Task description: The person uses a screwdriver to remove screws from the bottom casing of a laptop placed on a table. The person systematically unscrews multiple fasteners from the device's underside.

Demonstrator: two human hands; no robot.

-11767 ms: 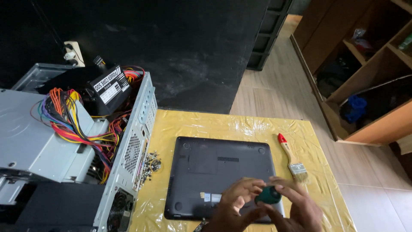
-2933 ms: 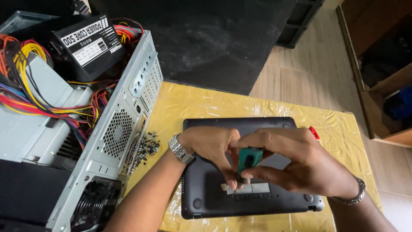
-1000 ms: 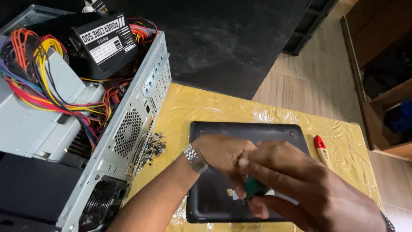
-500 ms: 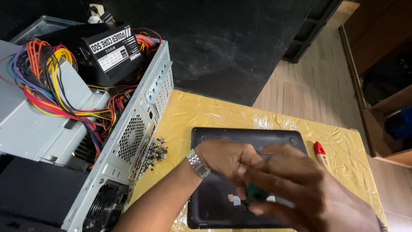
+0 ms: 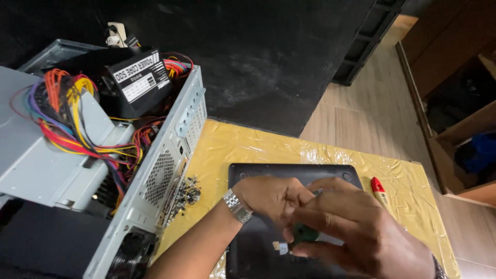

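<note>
A black laptop [image 5: 263, 175] lies upside down on a yellow plastic-covered table [image 5: 237, 144]. Both my hands meet above its middle. My right hand [image 5: 356, 232] is wrapped around the green handle of a small screwdriver [image 5: 305, 233]. My left hand [image 5: 271, 196], with a metal watch on the wrist, has its fingers pinched at the tool's upper end. The screwdriver's tip and the spot beneath it are hidden by my fingers.
An open desktop computer case [image 5: 93, 155] with coloured cables and a black power supply [image 5: 137, 77] stands at the left. A pile of small screws [image 5: 187, 195] lies beside it. A red-handled brush [image 5: 380, 190] rests right of the laptop. A wooden shelf [image 5: 460, 119] stands at the far right.
My view has shifted slightly, with the case sliding right in the picture. Both hands stay together over the laptop, still around the green screwdriver.
</note>
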